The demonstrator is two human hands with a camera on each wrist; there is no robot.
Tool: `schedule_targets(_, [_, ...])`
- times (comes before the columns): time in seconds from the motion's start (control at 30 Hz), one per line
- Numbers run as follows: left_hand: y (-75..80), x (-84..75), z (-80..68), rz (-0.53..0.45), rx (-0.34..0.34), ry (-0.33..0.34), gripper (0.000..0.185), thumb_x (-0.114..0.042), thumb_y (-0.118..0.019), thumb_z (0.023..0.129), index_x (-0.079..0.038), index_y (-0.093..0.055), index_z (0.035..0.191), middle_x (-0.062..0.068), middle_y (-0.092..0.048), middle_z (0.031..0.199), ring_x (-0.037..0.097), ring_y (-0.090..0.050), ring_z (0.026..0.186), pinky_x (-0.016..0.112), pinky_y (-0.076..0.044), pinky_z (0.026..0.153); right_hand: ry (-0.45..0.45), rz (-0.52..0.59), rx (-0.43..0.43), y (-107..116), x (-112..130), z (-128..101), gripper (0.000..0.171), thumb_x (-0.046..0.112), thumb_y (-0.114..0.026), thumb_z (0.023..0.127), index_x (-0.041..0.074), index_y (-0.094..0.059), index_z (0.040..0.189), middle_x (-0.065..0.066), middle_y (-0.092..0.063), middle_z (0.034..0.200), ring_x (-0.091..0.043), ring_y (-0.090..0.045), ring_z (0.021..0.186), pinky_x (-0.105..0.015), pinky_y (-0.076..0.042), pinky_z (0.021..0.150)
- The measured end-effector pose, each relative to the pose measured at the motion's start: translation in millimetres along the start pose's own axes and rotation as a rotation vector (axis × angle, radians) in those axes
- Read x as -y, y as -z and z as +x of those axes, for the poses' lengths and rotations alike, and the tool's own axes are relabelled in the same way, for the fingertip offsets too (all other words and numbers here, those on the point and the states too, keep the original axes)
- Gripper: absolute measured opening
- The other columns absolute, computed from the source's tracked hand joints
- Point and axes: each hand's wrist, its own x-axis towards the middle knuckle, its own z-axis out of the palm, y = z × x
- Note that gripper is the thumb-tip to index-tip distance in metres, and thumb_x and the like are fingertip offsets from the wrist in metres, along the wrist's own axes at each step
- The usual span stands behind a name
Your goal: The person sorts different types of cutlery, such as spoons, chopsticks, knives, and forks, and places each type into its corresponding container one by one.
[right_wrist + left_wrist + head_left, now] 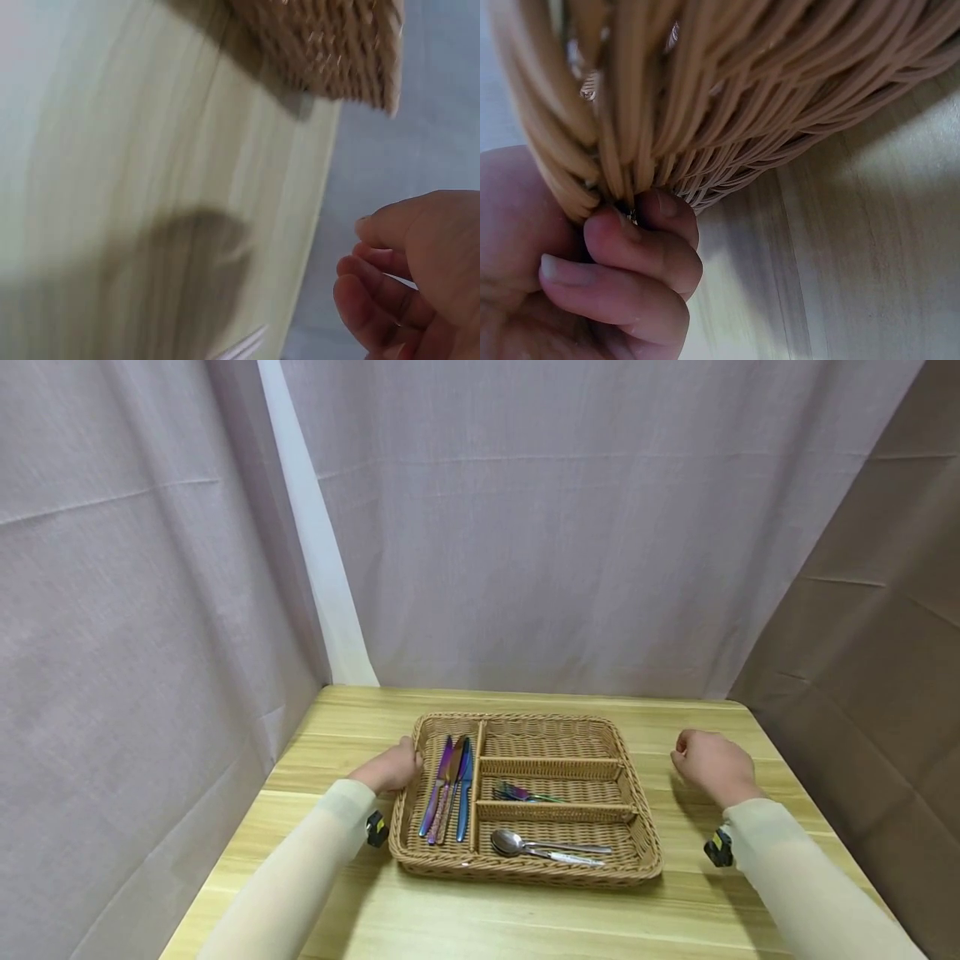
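Left hand (390,768): fingers curled, seemingly gripping basket (637,835) left rim | right hand (712,764): fingers loosely curled, holding nothing, apart from basket, above table (337,718)

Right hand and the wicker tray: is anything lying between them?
No. In the head view, only bare wooden table separates the right hand from the wicker tray.

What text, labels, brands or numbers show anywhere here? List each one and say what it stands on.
None can be read: the wicker tray, the knives, forks, spoons and the wooden table show no lettering. The left hand and right hand carry none either.
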Motion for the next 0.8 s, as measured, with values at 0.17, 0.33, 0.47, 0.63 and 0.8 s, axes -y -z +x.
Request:
schedule_targets(0.17, [1.8,-1.2,-0.6,0.0,-0.009,-0.005,0.062,-0.019,-0.036,0.116,0.021,-0.019,0.16,0.04,-0.057,0.138,0.037,-0.066,0.113,0.051,-0.06,0.097,-0.055,0.012,0.028,3,-23,-7,0.02,0.022,-0.062,0.102,0.003,-0.069,0.102,-0.015,-0.069,0.089,-0.03,-0.061,0.074,-0.049,-0.05,0.056])
schedule_targets(0.33, [2.8,-2.6,-0.1,0.005,-0.006,0.007,0.057,-0.018,-0.037,0.116,0.02,-0.024,0.157,0.032,-0.062,0.118,0.032,-0.065,0.091,0.043,-0.06,0.076,-0.106,0.014,0.085,2,-40,-13,0.024,0.023,-0.062,0.103,0.0,-0.069,0.105,-0.019,-0.069,0.091,-0.032,-0.06,0.075,-0.05,-0.049,0.058])
schedule_targets(0.47, [2.5,-5.2,0.6,-0.01,-0.003,0.02,0.052,-0.018,-0.037,0.117,0.017,-0.028,0.154,0.027,-0.063,0.11,0.028,-0.061,0.08,0.037,-0.056,0.064,-0.151,0.029,0.138,1,-51,-17,0.027,0.025,-0.061,0.103,-0.001,-0.068,0.103,-0.021,-0.068,0.089,-0.035,-0.061,0.074,-0.053,-0.049,0.059])
schedule_targets(0.63, [2.6,-8.0,1.3,-0.023,-0.001,0.017,0.056,-0.018,-0.036,0.117,0.018,-0.023,0.159,0.027,-0.063,0.11,0.024,-0.057,0.073,0.033,-0.052,0.058,-0.183,0.033,0.181,-1,-62,-21,0.028,0.027,-0.063,0.1,-0.001,-0.064,0.095,-0.016,-0.063,0.08,-0.032,-0.059,0.069,-0.052,-0.049,0.057])
schedule_targets(0.8, [3.2,-5.7,3.0,-0.004,-0.004,0.003,0.062,-0.017,-0.036,0.117,0.021,-0.015,0.162,0.027,-0.062,0.108,0.022,-0.054,0.07,0.032,-0.049,0.057,-0.186,0.029,0.199,-5,-66,-24,0.03,0.028,-0.064,0.101,-0.001,-0.063,0.091,-0.015,-0.062,0.078,-0.031,-0.061,0.066,-0.052,-0.051,0.057])
